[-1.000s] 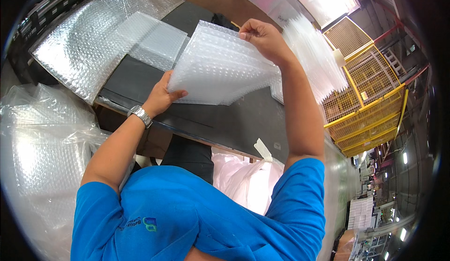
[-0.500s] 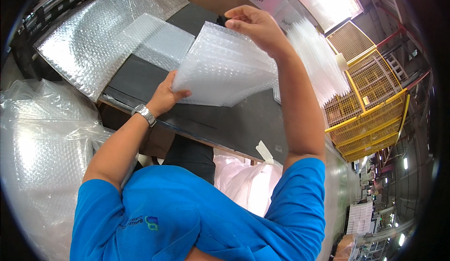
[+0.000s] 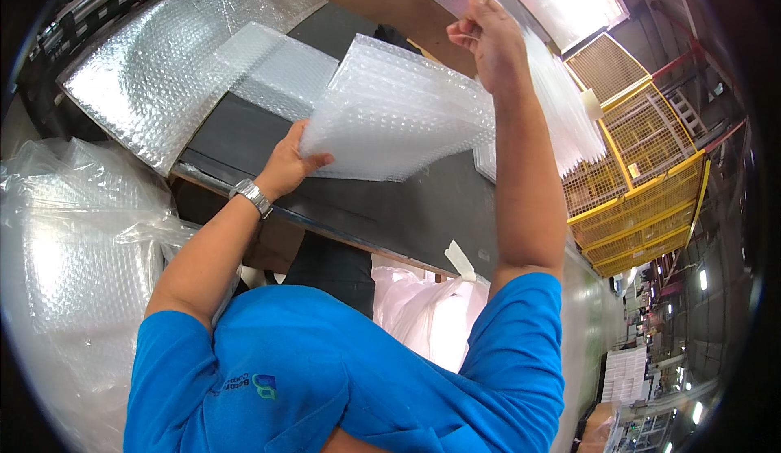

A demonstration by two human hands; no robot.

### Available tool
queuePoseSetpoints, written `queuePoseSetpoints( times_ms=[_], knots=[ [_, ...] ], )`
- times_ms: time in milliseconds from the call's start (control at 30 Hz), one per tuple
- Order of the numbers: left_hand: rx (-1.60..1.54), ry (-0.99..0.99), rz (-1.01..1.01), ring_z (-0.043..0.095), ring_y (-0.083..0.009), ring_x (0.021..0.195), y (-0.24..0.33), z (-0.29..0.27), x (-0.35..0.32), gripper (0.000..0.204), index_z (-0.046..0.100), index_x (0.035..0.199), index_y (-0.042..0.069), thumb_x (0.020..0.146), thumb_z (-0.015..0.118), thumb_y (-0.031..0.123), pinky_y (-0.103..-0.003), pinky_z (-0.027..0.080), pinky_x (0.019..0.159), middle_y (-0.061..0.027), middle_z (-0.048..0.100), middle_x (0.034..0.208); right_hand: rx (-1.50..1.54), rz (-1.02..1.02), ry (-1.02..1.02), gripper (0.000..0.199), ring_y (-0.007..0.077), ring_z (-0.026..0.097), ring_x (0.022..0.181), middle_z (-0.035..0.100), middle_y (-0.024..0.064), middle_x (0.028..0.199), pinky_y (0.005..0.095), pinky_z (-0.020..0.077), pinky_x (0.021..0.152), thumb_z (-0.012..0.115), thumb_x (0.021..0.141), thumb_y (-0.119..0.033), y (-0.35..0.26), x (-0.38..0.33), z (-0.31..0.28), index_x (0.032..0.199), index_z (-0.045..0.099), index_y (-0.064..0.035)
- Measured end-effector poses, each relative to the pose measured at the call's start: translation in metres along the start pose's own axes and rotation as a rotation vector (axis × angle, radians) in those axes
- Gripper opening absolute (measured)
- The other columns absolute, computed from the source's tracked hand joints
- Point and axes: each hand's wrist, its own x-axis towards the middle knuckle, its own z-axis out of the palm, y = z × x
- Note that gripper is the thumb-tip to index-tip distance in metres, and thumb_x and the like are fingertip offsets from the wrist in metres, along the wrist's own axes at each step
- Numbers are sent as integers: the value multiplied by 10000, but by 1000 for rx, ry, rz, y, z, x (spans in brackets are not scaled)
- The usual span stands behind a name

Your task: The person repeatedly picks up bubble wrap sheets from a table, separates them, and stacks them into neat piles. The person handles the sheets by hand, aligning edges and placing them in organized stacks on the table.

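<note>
My left hand (image 3: 290,158) grips the near left edge of a stack of clear bubble wrap bags (image 3: 399,115), its thumb on top. The stack is tilted over the dark work table, with its sheets slightly fanned toward the right. Raised beyond the stack's right side, my right hand (image 3: 493,42) is closed, the fingertips curled together. Whatever it may hold is hidden or too small to make out. Behind my right forearm stands a row of many clear bags (image 3: 561,103) on edge.
A large bubble wrap sheet (image 3: 163,70) covers the table's far left, and a smaller bubble wrap piece (image 3: 281,74) lies by the stack. The table (image 3: 390,213) is dark. Large plastic bags (image 3: 81,266) stand at left. Yellow mesh fencing (image 3: 643,201) rises at right.
My right hand has moved right and upward, away from the stack's far edge, and its fingers have curled in. My left hand keeps its hold, nearly still.
</note>
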Motion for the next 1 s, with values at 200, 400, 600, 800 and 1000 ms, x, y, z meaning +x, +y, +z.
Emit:
queuePoseSetpoints(
  times_ms=[200, 400, 600, 800, 1000],
  knots=[
    [49, 49, 20, 559, -218, 882, -1, -1, -1, 559, 431, 1123, 61, 700, 705, 301, -322, 441, 756, -122, 573, 971, -90, -120, 149, 176, 127, 538, 679, 532, 16, 706, 263, 419, 642, 537, 840, -231, 1, -19, -44, 825, 552, -56],
    [306, 270, 169, 512, -297, 925, -6, 0, -5, 529, 439, 1103, 74, 697, 696, 294, -370, 408, 796, -125, 547, 980, -144, -118, 285, 154, 122, 527, 710, 557, 27, 769, 258, 410, 664, 581, 804, -191, 8, -43, -86, 848, 574, -43],
    [282, 258, 178, 492, -312, 947, -9, 1, -4, 531, 441, 1096, 76, 690, 696, 304, -381, 396, 809, -128, 537, 1002, -277, 6, 271, 172, 94, 520, 715, 550, 4, 730, 241, 422, 690, 588, 821, -229, 17, -65, -109, 841, 568, -60],
    [284, 234, 181, 494, -310, 948, -8, 0, -4, 529, 442, 1095, 77, 693, 693, 312, -379, 398, 807, -126, 538, 1003, -376, -11, 68, 214, 84, 512, 765, 568, 8, 797, 218, 408, 725, 599, 811, -212, 26, -84, -97, 923, 597, -30],
    [254, 232, 166, 500, -316, 946, -7, 0, -4, 528, 444, 1095, 77, 688, 696, 298, -379, 400, 808, -131, 539, 1011, -428, -2, -146, 216, 127, 548, 798, 609, 54, 853, 253, 422, 734, 635, 771, -190, 33, -86, -73, 905, 612, -21]
  ],
)
